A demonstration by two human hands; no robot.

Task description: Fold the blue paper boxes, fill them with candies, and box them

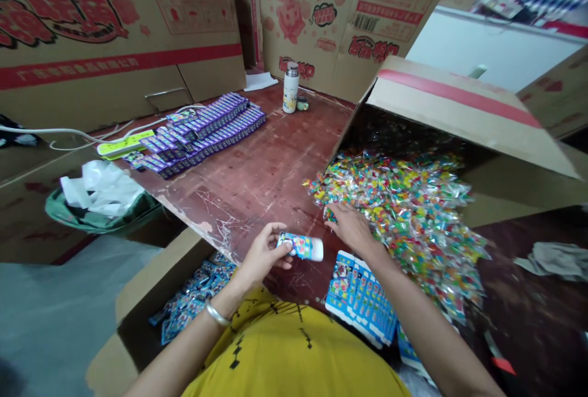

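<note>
My left hand (267, 255) is closed around a small blue candy box (301, 246), held sideways above the table edge with its pale end pointing right. At the near left edge of a heap of small clear candy packets (404, 201), my right hand (351, 228) reaches in with its fingers bent and apart. Bright bits of candy show by its fingertips; whether it touches a packet is hard to see. Under my right forearm lies a row of flat blue boxes (358, 296), overlapping one another.
The heap spills from a tipped carton (450, 97). Filled blue packs lie in an open box (197, 293) below the table's left edge. Rows of purple boxes (206, 133), a power strip (124, 146) and a flask (291, 87) stand farther back. A knife-like tool (498, 354) lies right.
</note>
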